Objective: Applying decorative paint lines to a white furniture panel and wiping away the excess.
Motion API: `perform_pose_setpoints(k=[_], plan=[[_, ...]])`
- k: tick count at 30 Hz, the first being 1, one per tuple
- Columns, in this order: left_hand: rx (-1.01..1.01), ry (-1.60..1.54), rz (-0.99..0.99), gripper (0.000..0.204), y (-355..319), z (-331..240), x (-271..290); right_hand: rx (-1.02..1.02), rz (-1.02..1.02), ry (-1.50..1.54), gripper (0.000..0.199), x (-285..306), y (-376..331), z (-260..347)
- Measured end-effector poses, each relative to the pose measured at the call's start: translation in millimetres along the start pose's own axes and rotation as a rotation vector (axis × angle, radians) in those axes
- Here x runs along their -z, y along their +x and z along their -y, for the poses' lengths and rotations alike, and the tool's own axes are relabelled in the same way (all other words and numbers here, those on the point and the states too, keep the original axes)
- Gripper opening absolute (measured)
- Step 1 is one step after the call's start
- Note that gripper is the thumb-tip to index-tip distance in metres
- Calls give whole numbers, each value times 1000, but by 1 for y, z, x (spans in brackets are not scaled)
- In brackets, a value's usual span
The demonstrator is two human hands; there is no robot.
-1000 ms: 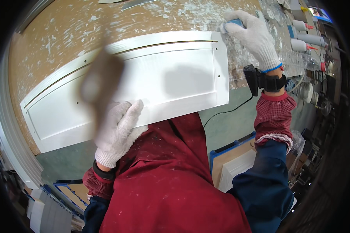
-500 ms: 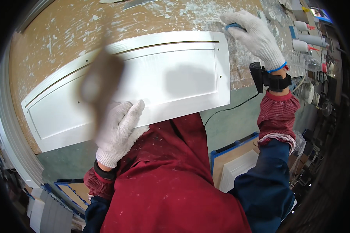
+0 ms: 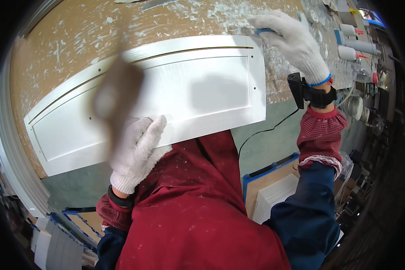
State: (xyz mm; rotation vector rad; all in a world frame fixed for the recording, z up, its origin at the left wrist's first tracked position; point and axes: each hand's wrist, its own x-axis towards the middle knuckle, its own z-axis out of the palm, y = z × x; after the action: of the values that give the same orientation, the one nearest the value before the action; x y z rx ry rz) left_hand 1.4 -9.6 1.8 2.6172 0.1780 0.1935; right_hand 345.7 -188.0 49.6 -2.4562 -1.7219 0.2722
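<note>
Panel (image 3: 171,96): lying flat, overhanging the near edge of the table (image 3: 67,54). Already white, far as visible; no clue what's left, tbh. Grasping blue pad (image 3: 263,30) in right hand (image 3: 294,42); can't tell left hand's (image 3: 139,143) grip.

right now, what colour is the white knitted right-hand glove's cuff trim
The cuff trim is blue, seen best in the head view.

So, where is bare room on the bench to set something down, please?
Mostly beyond the white panel, on the paint-marked bench top between the panel's curved far edge and the grey strip. The blurred shape hides part. Crowded: the right end, with bottles and the right hand holding a blue item.
</note>
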Motion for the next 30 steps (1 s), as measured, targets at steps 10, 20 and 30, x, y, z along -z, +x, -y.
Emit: perform_pose_setpoints(k=[10,20,30], plan=[[7,-19,-10,59,-1,1,-2,26,23,-43,24,5,4,16],[-2,-17,-20,59,-1,2,-3,-2,-11,-159,25,1,-6,17],[-11,-15,-36,58,-3,2,-4,-73,62,-228,23,2,-1,24]])
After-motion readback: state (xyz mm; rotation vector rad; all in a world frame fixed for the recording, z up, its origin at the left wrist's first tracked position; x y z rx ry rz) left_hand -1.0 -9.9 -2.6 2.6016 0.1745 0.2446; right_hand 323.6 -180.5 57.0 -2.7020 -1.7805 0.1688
